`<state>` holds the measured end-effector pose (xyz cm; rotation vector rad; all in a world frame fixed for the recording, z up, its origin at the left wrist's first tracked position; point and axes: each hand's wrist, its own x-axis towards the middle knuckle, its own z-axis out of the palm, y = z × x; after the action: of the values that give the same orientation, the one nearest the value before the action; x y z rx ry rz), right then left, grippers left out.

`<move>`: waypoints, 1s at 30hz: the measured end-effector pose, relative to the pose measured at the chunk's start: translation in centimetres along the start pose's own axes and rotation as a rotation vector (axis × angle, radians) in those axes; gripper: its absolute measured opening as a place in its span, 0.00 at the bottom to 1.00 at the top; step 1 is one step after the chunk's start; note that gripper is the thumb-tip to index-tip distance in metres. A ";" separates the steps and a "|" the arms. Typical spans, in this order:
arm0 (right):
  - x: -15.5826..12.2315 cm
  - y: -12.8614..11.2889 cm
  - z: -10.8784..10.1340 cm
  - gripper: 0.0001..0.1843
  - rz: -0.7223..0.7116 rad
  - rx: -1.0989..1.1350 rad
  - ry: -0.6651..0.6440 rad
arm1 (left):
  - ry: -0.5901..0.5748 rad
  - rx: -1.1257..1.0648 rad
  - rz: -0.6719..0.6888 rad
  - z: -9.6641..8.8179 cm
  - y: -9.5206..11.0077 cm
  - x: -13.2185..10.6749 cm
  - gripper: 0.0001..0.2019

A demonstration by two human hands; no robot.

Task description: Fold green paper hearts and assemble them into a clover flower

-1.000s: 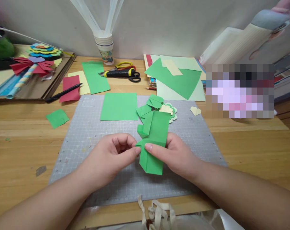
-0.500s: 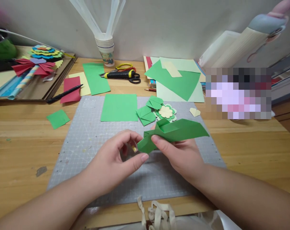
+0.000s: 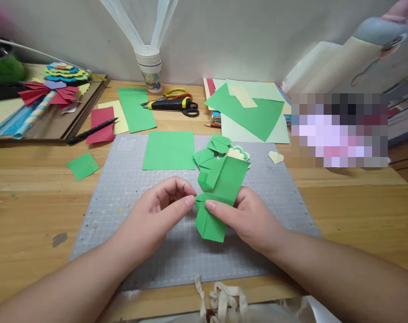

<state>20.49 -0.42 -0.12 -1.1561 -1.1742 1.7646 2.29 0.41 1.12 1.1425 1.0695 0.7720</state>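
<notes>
Above the cutting mat, my right hand [image 3: 254, 217] grips a folded green paper [image 3: 229, 181], thumb on its front and fingers behind. The paper stands tilted, with creased flaps and a small point along its left side. My left hand [image 3: 168, 202] has its thumb and curled fingers closed at that point, at the paper's left edge. Just behind the folded paper lie several folded green paper pieces [image 3: 207, 157] and a layered paper flower [image 3: 235, 153], partly covered by it. A flat green sheet [image 3: 168, 150] rests on the mat's far side.
The grey cutting mat [image 3: 116, 224] lies on a wooden table. At the back are a utility knife [image 3: 168, 104], scissors [image 3: 191, 110], paper cups [image 3: 150, 72] and stacked sheets [image 3: 254, 116]. A black pen [image 3: 92, 131] crosses red paper at left. A cream paper heart [image 3: 276, 157] sits right.
The folded paper has turned from lying sideways to more upright, showing its flaps. My left hand's thumb and fingers have drawn together at its left edge.
</notes>
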 end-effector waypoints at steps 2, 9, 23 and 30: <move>0.0 0.0 0.0 0.08 0.017 -0.007 -0.043 | -0.008 0.037 -0.010 0.0 0.1 0.0 0.07; 0.0 0.3 0.1 0.06 -0.044 -0.105 0.009 | -0.024 0.089 -0.028 0.2 -0.1 -0.1 0.07; -0.1 0.3 0.3 0.09 0.031 -0.239 0.022 | -0.018 0.208 -0.026 0.4 -0.2 -0.1 0.06; -0.4 0.8 0.5 0.04 -0.015 -0.297 0.006 | 0.034 0.363 0.014 0.8 -0.8 -0.6 0.04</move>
<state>20.12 -1.19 -0.67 -1.3164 -1.4735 1.6104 2.84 -0.65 0.52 1.4477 1.2648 0.6237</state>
